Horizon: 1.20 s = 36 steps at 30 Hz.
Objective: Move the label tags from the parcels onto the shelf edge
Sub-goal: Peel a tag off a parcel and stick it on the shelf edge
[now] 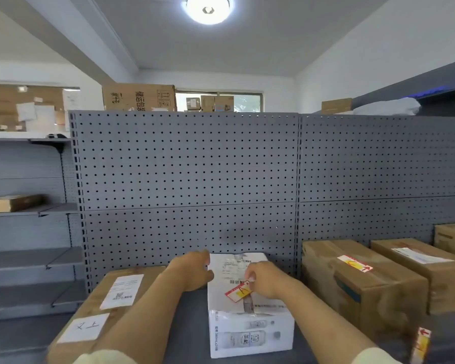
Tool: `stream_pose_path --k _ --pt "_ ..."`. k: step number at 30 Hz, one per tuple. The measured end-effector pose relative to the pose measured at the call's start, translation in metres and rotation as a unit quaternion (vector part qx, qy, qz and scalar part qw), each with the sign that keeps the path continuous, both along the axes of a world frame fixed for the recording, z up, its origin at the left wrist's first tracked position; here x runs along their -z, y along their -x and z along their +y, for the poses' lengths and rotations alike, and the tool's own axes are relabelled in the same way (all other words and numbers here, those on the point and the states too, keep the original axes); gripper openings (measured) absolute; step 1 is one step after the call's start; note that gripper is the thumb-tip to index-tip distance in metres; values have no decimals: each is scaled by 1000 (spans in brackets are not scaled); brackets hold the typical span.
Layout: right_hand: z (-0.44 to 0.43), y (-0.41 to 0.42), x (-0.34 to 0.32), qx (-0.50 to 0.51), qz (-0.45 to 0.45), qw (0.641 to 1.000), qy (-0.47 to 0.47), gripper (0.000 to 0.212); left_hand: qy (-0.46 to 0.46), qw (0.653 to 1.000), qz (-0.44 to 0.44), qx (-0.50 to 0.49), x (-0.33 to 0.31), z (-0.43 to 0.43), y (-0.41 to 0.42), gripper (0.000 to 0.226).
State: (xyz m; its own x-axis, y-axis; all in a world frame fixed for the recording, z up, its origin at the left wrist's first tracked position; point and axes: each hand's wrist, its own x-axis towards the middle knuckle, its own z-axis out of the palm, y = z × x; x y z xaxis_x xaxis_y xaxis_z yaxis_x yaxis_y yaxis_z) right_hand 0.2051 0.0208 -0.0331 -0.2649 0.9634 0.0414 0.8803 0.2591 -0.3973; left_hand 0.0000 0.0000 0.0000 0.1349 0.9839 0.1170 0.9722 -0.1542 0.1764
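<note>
A white parcel stands on the grey shelf in the middle. A red, white and yellow label tag lies on its top, and my right hand pinches the tag's upper right corner. My left hand rests against the parcel's left top edge, fingers curled on it. A brown parcel to the right carries a second tag. A third tag sticks on the shelf edge at the lower right.
A large brown box with white labels lies left of my left arm. More brown parcels stand at the right. A grey pegboard wall rises behind the shelf. Side shelves run along the left.
</note>
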Motion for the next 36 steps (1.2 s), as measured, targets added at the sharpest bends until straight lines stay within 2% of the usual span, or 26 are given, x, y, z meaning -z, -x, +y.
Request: stream_pose_path --k 12,20,25,28,30,32,33,35,36 --pt "30 11 14 -86 -157 984 15 44 28 999 33 -17 11 26 -6 44" --pt "42 10 11 -85 -192 977 24 46 34 999 -3 -15 14 30 -5 43" --pt "42 9 10 -76 -166 981 58 48 38 999 -18 -16 17 26 -3 40" --pt "40 7 9 -63 -102 991 60 49 41 999 -21 -19 17 24 -3 38" --pt "37 5 10 -67 -69 994 42 41 37 999 -18 -20 15 21 -2 36" --pt "34 4 11 -72 -36 997 10 20 32 999 -8 -24 14 16 0 35" --pt "32 4 10 -70 -23 997 -7 19 30 999 -6 -25 14 14 2 36" --pt "30 4 9 -68 -4 997 -25 33 36 999 -12 -30 14 8 4 35" --pt "28 5 8 -68 4 997 -28 33 39 999 -15 -33 14 5 6 34"
